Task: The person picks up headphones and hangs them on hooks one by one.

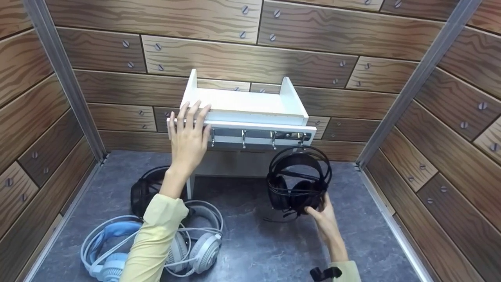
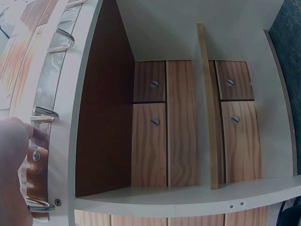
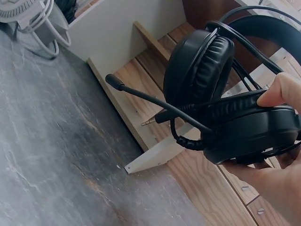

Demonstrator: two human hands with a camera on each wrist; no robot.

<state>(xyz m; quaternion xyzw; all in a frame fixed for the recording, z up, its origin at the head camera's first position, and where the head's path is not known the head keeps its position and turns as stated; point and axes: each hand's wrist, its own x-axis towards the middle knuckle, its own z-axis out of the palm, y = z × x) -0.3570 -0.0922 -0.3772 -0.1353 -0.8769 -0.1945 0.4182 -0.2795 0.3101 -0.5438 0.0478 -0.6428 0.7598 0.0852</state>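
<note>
A white shelf [image 1: 238,102] stands against the back wall, with a row of metal hooks [image 1: 244,139] along its front rail. On the rail's left end rests my left hand [image 1: 187,139], fingers extended over the top edge. In the left wrist view, part of that hand [image 2: 13,165] shows beside the hooks. My right hand [image 1: 327,223] grips a black headset [image 1: 278,192] by one ear cup, thumb on the cushion and fingers beneath. The headband is up and overlaps the rightmost hook in the head view. A microphone boom [image 3: 155,100] and plug [image 3: 149,121] stick out from the headset.
Left of the shelf, another black headset [image 1: 140,196] lies on the dark floor [image 1: 250,235], partly behind my left arm. Nearer are a grey-white headset [image 1: 205,250] and a light blue one [image 1: 113,268]. Wood-patterned walls [image 1: 442,156] enclose three sides.
</note>
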